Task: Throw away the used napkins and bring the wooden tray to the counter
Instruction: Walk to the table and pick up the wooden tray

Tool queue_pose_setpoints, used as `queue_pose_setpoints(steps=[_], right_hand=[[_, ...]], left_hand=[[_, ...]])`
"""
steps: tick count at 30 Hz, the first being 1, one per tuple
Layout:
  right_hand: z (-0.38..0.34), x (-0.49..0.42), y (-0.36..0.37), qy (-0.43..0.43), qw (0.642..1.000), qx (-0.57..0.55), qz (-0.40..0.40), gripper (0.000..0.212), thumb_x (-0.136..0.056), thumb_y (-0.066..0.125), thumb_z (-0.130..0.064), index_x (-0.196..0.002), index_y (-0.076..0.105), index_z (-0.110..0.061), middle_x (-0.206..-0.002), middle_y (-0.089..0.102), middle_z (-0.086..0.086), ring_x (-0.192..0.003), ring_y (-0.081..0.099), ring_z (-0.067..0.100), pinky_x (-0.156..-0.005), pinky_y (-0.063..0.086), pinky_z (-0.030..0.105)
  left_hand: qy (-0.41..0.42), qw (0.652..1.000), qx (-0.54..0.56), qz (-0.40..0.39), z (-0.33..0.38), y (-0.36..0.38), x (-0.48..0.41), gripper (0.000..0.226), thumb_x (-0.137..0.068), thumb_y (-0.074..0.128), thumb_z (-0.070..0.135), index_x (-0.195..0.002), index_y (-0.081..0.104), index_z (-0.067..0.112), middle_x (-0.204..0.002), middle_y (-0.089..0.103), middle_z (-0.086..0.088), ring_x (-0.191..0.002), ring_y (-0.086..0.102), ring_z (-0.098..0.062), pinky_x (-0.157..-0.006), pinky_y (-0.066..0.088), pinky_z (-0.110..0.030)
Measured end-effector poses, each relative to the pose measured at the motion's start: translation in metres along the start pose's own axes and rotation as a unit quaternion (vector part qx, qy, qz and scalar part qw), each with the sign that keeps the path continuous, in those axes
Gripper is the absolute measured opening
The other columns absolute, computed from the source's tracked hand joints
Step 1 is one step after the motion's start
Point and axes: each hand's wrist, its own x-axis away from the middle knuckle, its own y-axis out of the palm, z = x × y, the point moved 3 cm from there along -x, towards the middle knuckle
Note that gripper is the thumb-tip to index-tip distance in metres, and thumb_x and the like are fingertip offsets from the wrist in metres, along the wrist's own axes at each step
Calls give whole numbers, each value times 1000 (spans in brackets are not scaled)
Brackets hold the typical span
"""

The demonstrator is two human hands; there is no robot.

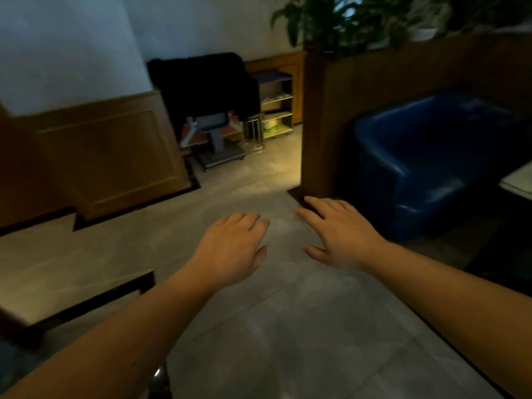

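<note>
Grey tiled floor [288, 326] of a dim room, seen from above, with two bare hands held out over it.

Both forearms are stretched forward from the lower corners of the frame; the left hand [230, 251] at centre and the right hand [342, 234] just to its right are seen palm down, fingers spread loosely, nothing held in either. Wooden wall panelling [109, 156] is seen at the left, with a dark-draped chair [207, 90] and a small shelf unit [276, 105] at upper centre. A wooden partition [374, 90] topped with green plants [359, 18] stands at upper right, and a blue armchair [426, 159] is placed beside it at the right. A pale bench edge [518, 180] is cut off at the far right. Neither the napkins nor the wooden tray can be seen anywhere in the frame.
</note>
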Motion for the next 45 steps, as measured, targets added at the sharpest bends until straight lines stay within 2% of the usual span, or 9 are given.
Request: queue_pose_setpoints(steps=[2,9,16,23,28,34,43,45], right_hand=[[61,33,-1,40,999,9,-11,79,-81,48,-63,-147,21,-29,-156,25,10,-138,26,29,-110,24,47],[203,123,-4,163,985,44,-36,79,-83,47,-62,-149,18,-28,-158,22,11,-139,25,29,-112,22,45],[297,185,-2,279,958,58,-33,78,-84,51,-58,-149,22,-26,-157,25,10,-138,28,28,-112,25,44],[398,205,17,378,922,68,-36,76,-84,50,-59,-148,23,-28,-156,27,9,-137,29,29,-110,26,44],[467,204,29,453,890,50,-32,75,-84,51,-59,-147,24,-28,-155,28,8,-138,29,28,-110,27,45],[527,222,40,528,848,39,-17,74,-82,51,-60,-144,27,-29,-152,34,7,-135,35,27,-106,32,44],[629,284,69,582,813,18,3,76,-76,41,-66,-142,30,-29,-147,41,5,-130,42,26,-102,39,44],[664,306,74,594,804,3,25,74,-76,46,-65,-140,31,-30,-143,44,1,-124,47,23,-97,44,42]], left_hand=[[31,999,7,10,46,8,-50,52,-88,50,43,-131,42,16,-134,52,-9,-117,50,-27,-93,44,-41],[117,991,47,40,160,25,-171,53,-88,48,45,-132,43,17,-133,53,-7,-117,51,-24,-92,44,-38],[220,971,69,64,248,33,-282,52,-86,53,45,-129,47,17,-129,57,-6,-113,54,-23,-90,47,-39],[317,940,102,74,311,57,-405,53,-88,51,45,-131,45,15,-130,54,-7,-113,52,-25,-91,47,-41],[357,921,140,67,341,75,-494,54,-90,48,44,-134,43,14,-134,52,-7,-118,49,-26,-94,45,-43],[408,899,145,62,388,91,-577,53,-91,46,45,-135,41,16,-135,50,-4,-118,47,-23,-92,44,-39],[452,877,153,53,491,121,-669,50,-88,48,46,-129,47,17,-127,57,-3,-112,53,-22,-85,47,-38],[452,879,146,46,520,131,-694,49,-88,48,47,-128,47,18,-124,57,-2,-110,54,-21,-83,48,-38]])
